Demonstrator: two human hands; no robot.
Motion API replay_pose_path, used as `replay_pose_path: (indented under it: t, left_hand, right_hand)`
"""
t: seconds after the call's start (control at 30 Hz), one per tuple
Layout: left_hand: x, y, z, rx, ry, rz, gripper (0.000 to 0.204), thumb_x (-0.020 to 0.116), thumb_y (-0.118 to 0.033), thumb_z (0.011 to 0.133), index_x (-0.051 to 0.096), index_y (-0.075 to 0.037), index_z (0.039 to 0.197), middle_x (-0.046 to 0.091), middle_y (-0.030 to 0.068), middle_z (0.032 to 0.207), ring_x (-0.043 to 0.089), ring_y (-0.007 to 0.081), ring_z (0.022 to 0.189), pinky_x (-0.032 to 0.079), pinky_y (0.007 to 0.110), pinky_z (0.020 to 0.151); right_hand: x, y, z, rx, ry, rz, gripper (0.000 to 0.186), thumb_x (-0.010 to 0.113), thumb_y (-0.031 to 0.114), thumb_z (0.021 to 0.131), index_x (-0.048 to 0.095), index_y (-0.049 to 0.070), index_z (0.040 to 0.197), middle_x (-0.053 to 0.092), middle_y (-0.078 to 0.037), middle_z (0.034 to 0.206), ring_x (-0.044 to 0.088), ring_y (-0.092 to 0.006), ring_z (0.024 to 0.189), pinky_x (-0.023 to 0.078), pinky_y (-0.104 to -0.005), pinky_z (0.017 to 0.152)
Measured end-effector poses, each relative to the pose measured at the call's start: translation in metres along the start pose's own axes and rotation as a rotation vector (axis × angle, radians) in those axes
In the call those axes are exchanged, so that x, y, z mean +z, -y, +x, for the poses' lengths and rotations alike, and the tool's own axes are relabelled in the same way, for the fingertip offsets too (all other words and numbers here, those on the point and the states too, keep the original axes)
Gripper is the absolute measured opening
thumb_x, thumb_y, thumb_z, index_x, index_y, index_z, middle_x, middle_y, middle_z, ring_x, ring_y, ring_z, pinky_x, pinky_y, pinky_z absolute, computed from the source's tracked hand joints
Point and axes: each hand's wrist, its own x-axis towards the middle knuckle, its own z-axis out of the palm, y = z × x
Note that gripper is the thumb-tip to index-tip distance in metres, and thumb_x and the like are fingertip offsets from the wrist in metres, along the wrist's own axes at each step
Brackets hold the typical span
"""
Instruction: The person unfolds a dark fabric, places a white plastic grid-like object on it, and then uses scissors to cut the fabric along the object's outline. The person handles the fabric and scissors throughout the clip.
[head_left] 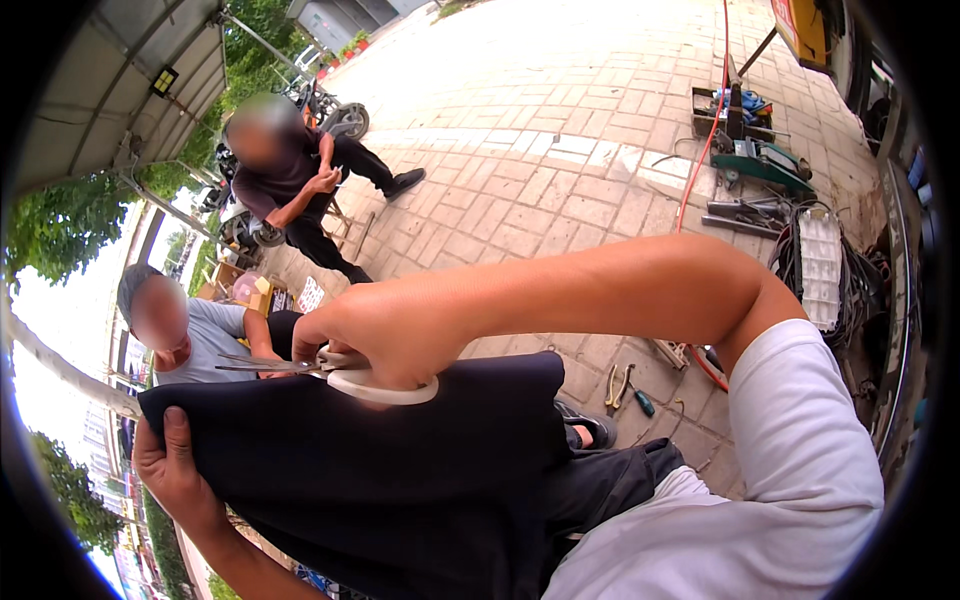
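My right hand (pixel 368 335) is closed on scissors (pixel 380 388) with white handles, held just over the upper edge of a large piece of black fabric (pixel 360 460). The steel blades lie slightly apart along that edge, pointing left. At the fabric's upper left corner, my left hand (pixel 170 460) pinches the cloth, thumb on the near side. The fabric drapes down over my lap and hides much of what is below it.
A person in pale blue (pixel 200 340) sits just past the fabric; another in dark clothes (pixel 270 190) sits near parked scooters (pixel 345 120). Pliers (pixel 615 390) lie on the paving, by my foot. Tools (pixel 760 165), cables and a red hose (pixel 682 200) lie at right.
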Motion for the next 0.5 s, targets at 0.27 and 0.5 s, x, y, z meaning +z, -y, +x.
replay_pose_path:
  t: [0.27,0.5]
  left_hand:
    - [-0.002,-0.004,0.002,0.006,-0.042,0.028,0.016,0.062,-0.016,0.094,0.063,0.0,0.096,0.066,0.0037,0.086,0.06,0.0082,0.073,0.05,0.022,0.069]
    - [-0.026,-0.006,0.003,0.014,-0.075,0.013,0.017,0.062,-0.018,0.094,0.061,-0.002,0.097,0.065,0.004,0.085,0.06,0.0094,0.073,0.05,0.023,0.069]
  right_hand:
    - [0.003,0.005,-0.013,0.091,0.066,-0.038,0.047,0.062,0.003,0.075,0.052,0.004,0.121,0.064,-0.016,0.092,0.062,-0.0306,0.084,0.048,-0.0383,0.067]
    - [0.013,-0.034,-0.021,0.043,-0.033,-0.043,0.046,0.064,0.004,0.075,0.052,0.004,0.119,0.063,-0.016,0.088,0.061,-0.0313,0.084,0.047,-0.0403,0.07]
